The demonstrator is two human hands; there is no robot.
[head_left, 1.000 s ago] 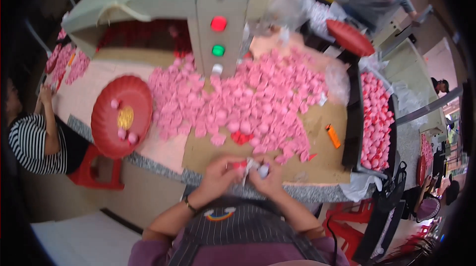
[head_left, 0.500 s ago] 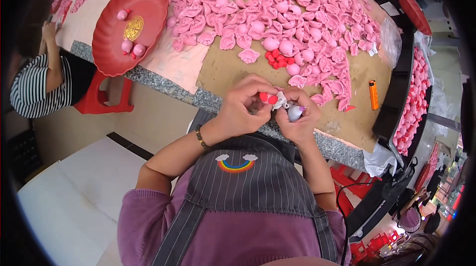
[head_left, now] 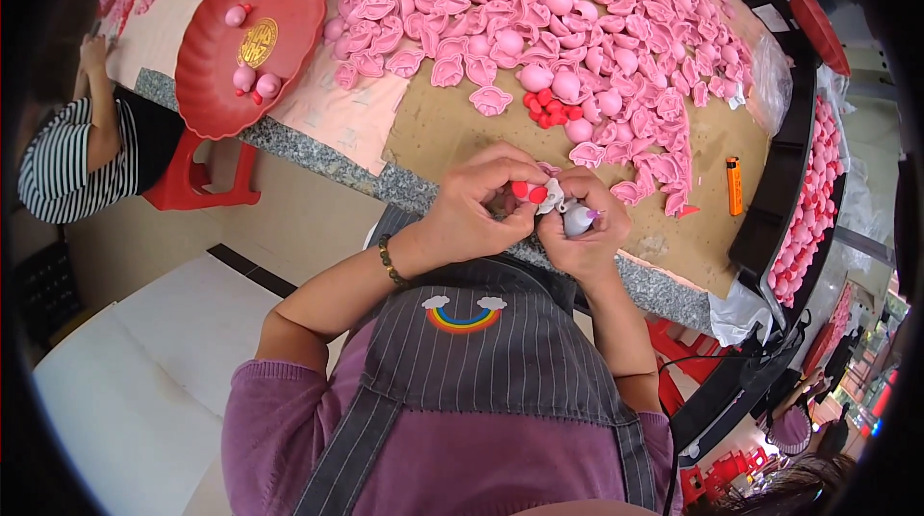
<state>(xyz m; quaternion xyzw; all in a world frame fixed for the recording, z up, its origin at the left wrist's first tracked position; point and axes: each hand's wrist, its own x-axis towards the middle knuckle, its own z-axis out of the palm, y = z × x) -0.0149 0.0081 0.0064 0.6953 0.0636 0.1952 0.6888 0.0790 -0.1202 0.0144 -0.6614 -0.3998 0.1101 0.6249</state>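
My left hand [head_left: 486,206] pinches a small pink-and-white piece with two round red ends [head_left: 529,192] near the table's front edge. A crinkled white part [head_left: 551,196] sits against it, between my two hands. In my right hand [head_left: 599,237] is a small whitish squeeze bottle [head_left: 578,219] with a purple tip, its nozzle end pointing right. The fingertips of both hands almost meet, and part of the piece is hidden behind them. Just beyond my hands lie small red pieces [head_left: 551,110] and pink moulded shells [head_left: 491,100].
A big pile of pink shells and balls [head_left: 577,25] covers the table. To the left, a red scalloped tray [head_left: 207,83] holds a few pink balls with red bits. An orange lighter [head_left: 734,186] lies at right, beside a black bin of pink-red pieces [head_left: 804,208]. Another person [head_left: 72,165] sits far left.
The view has shifted slightly. Both hands keep their grip on the piece and the bottle, with only a small turn of the piece.
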